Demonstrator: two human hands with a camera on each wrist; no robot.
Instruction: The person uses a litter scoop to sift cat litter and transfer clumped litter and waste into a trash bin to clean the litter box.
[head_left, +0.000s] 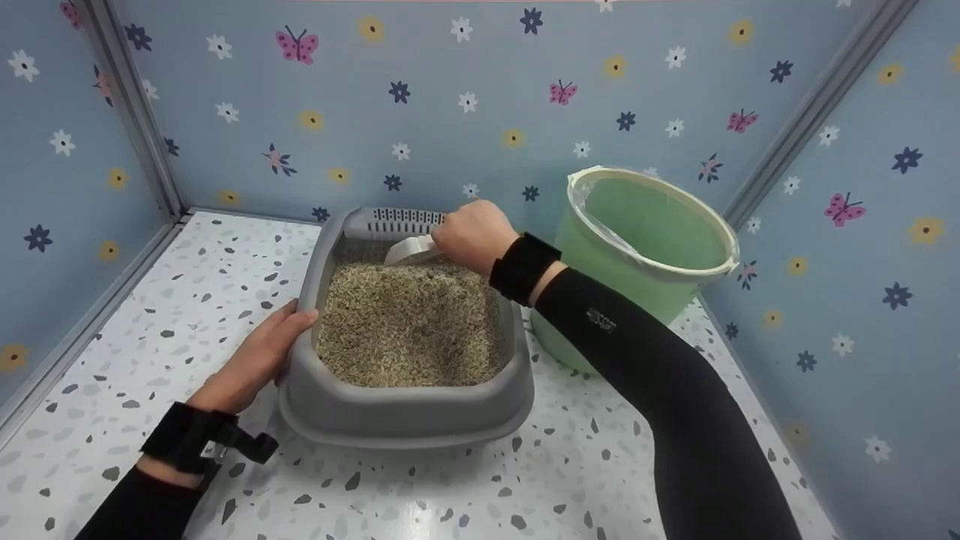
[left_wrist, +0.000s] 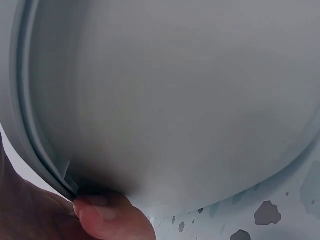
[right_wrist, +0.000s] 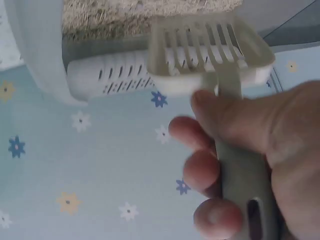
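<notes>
A grey litter box (head_left: 405, 420) holds tan granular litter (head_left: 412, 322). My left hand (head_left: 259, 352) grips the box's left rim, thumb on top. In the left wrist view, fingertips (left_wrist: 117, 220) curl beneath that rim, against the pale outer wall. My right hand (head_left: 476, 236) holds a pale litter scoop (head_left: 411, 250) by its handle, over the back of the box. Seen from the right wrist, the thumb lies along the handle and the fingers wrap round it. The scoop's slotted head (right_wrist: 200, 50) shows litter pieces (right_wrist: 182, 65) among its slots.
Right of the box stands a green bucket (head_left: 581, 251) with a clear liner folded over its cream rim. Blue panels (head_left: 450, 127) with flowers and butterflies rise behind and on both sides. Box and bucket stand on a speckled white surface (head_left: 600, 465).
</notes>
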